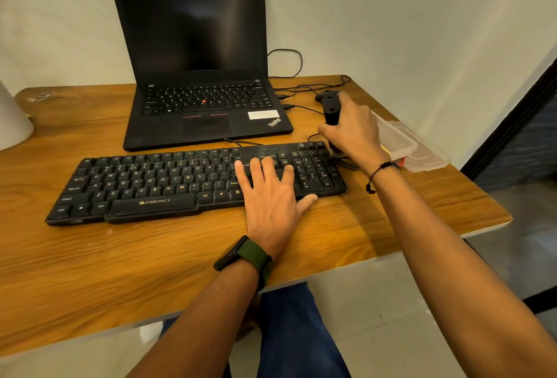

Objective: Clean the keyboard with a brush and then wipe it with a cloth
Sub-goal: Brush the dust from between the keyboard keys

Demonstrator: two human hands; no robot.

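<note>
While the left hand (269, 193) lies flat on the keyboard (168, 184), its fingers (259, 168) straight and spread over the keys between the letter block and the number pad, the right hand (351, 133) grips a black brush (331, 108) by its handle. The right fingers curl round that handle, and the brush stands nearly upright at the keyboard's far right corner; its bristle end is hidden behind the hand. The black keyboard lies along the middle of the wooden table (90, 263). Just behind it sits an open laptop (199, 76) with a dark screen. A black mouse (322, 95) rests beyond the brush, near the laptop's right side. A clear plastic container (422, 151) sits at the table's right edge.
</note>
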